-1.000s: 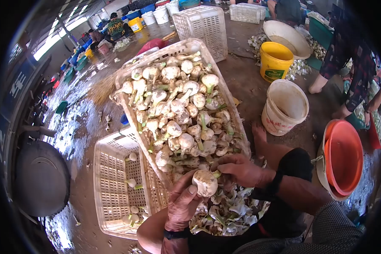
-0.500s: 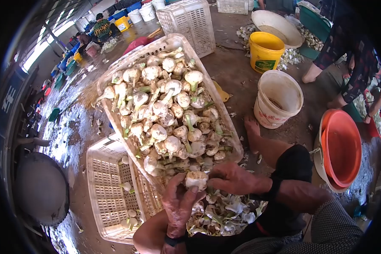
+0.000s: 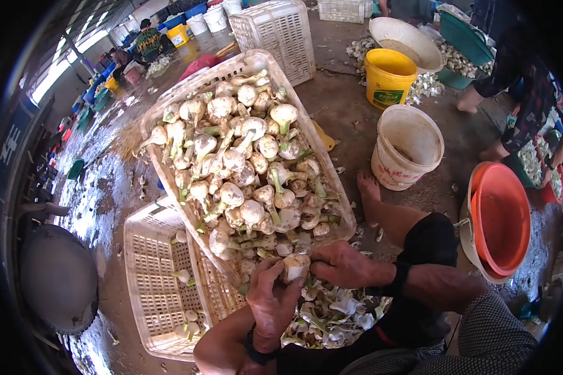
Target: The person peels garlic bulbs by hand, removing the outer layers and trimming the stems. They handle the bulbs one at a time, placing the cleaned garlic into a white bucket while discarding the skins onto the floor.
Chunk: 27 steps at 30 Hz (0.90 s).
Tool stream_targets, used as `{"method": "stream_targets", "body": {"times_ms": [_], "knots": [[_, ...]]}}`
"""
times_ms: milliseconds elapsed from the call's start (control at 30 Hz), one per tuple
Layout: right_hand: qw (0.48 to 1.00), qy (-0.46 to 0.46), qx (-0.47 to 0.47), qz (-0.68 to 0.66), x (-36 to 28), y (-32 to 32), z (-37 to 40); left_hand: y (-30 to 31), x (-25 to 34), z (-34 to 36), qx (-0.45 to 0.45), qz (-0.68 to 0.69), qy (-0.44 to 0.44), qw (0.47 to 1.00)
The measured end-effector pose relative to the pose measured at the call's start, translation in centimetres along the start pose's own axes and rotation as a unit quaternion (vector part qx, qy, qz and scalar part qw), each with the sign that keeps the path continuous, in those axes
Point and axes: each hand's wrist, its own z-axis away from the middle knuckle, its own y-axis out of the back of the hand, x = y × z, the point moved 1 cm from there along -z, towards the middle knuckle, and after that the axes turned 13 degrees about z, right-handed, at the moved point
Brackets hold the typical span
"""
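A partly peeled garlic bulb is held between my two hands at the near edge of a white crate heaped with garlic bulbs and stems. My left hand wraps the bulb's left side with thumb and fingers. On its right side, the bent fingers of my right hand press against the bulb; their tips are partly hidden. Beneath the hands lies a pile of garlic skins. Several trimmed bulbs rest in a lower crate at the left.
Beyond my foot stand a white bucket and a yellow bucket. Red basins sit at the right, a round dark-rimmed vessel at the left. A co-worker's legs are at the upper right; other people sit far back left.
The bulb has been turned in my fingers and sits slightly higher and to the right. My left hand has shifted a little. The co-worker at the right has moved their legs and arm slightly.
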Motion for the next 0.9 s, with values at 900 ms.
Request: {"method": "stream_targets", "body": {"times_ms": [900], "knots": [[0.938,0.097,-0.273,0.191,1.1,-1.4,2.6,2.6,1.9,-1.2,0.078,0.609,0.241,0.752]]}}
